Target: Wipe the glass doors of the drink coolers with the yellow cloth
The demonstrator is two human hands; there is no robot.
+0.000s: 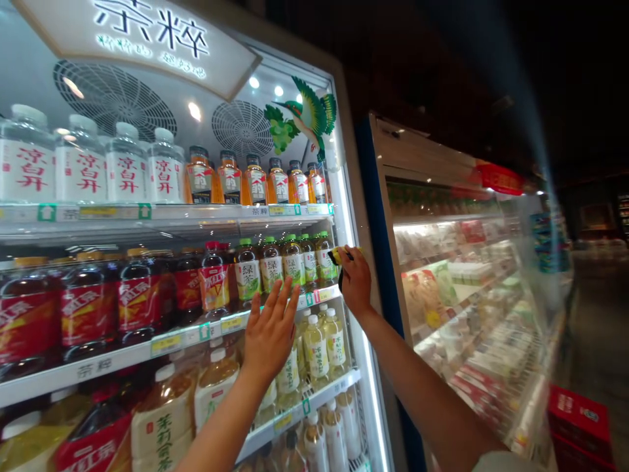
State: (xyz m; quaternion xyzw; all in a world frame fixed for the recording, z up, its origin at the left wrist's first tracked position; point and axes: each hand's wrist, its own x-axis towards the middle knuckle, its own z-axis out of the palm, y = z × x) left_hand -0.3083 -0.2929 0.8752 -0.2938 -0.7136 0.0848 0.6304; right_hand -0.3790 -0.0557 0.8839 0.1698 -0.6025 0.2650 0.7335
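Observation:
My left hand (272, 331) is raised with its fingers stretched out and holds nothing. It is in front of the middle shelves of a lit drinks cooler, and I cannot tell if the palm touches the glass. Higher and to the right, my right hand (356, 280) grips a small yellow-and-black item (336, 255), mostly hidden by the fingers, near the cooler door's right frame (350, 190). Behind the hands, green-capped tea bottles (272, 264) stand on a shelf. Pale yellow bottles (315, 347) fill the shelf below.
Clear-labelled water bottles (81, 167) and amber bottles (255, 180) line the top shelf. Red-labelled tea bottles (88, 305) stand at left. To the right is an open chilled case (457, 295) with packaged goods, and a red box (580, 419) sits near the floor.

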